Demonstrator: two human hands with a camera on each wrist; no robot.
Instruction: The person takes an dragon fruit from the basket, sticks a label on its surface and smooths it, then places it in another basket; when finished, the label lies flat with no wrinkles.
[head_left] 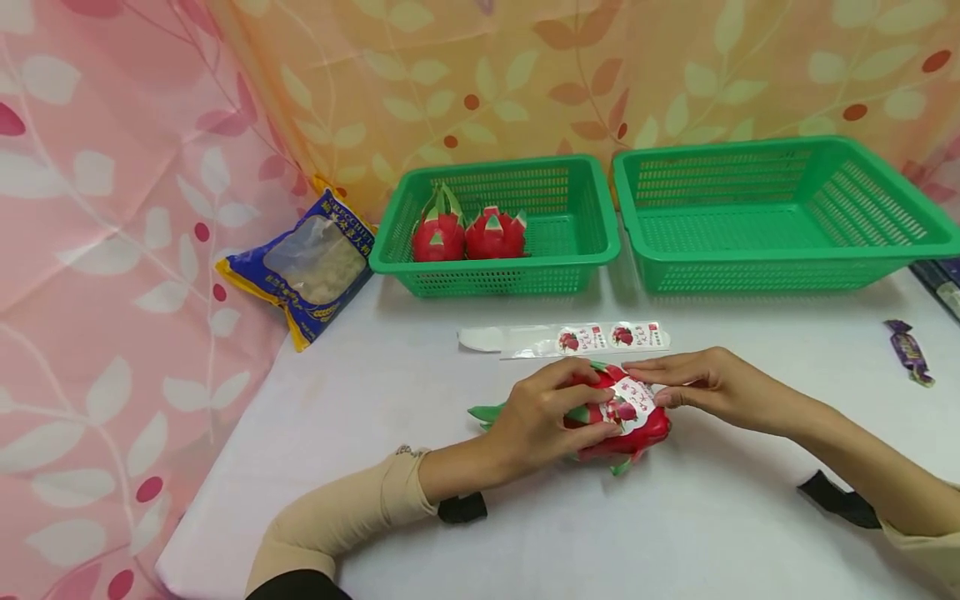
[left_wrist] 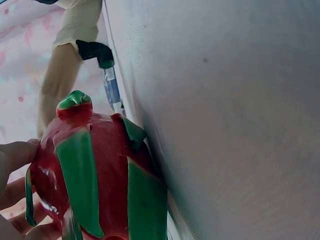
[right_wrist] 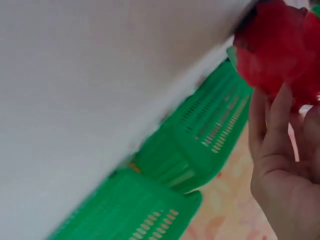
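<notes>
A red dragon fruit [head_left: 657,427] with green scales lies on its side on the white table. On its upper side is a white printed sticker [head_left: 637,400]. My left hand [head_left: 542,417] holds the fruit from the left, with its fingers curled over it and fingertips on the sticker. From the right, my right hand [head_left: 705,385] touches the fruit with nearly straight fingers, the thumb by the sticker's right edge. In the left wrist view the fruit [left_wrist: 112,175] shows its scaly side. The right wrist view has my fingers against the fruit [right_wrist: 275,50].
Behind the fruit lies a clear strip [head_left: 527,343] bearing two more stickers. A green basket [head_left: 495,279] at the back holds two dragon fruits [head_left: 495,235]. Beside it stands another green basket [head_left: 757,273]. A blue pasta bag [head_left: 307,258] leans at left; a purple-wrapped candy [head_left: 909,352] lies right.
</notes>
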